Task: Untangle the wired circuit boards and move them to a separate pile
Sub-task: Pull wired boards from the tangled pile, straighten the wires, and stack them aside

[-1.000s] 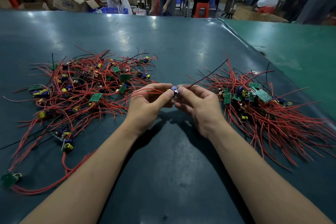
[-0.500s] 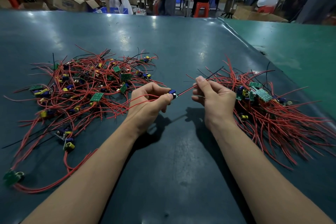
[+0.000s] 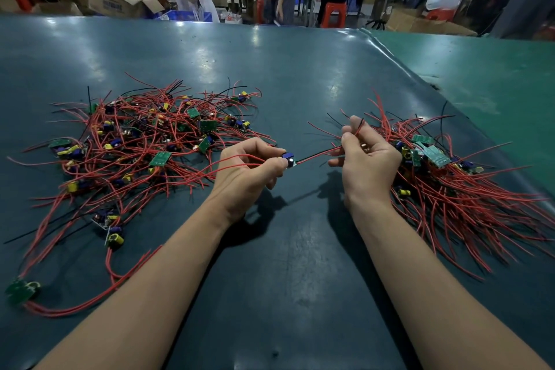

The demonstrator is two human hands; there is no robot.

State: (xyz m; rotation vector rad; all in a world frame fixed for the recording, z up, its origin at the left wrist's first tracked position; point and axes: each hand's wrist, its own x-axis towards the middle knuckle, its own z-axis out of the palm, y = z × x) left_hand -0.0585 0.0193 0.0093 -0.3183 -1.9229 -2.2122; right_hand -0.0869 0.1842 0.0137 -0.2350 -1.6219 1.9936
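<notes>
Mid-frame, the left hand point(image 3: 249, 168) pinches a small circuit board point(image 3: 289, 159); its wires point(image 3: 318, 154) run rightward into the right hand's point(image 3: 365, 159) pinch, beside the sorted pile point(image 3: 456, 189) at right.

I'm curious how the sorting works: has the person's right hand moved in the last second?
Yes. The right hand has drawn rightward, away from the left hand, toward the sorted pile, pulling the wires straight.

Dark green table point(image 3: 270, 69); cardboard box point(image 3: 117, 0); red stool point(image 3: 333, 13).
</notes>
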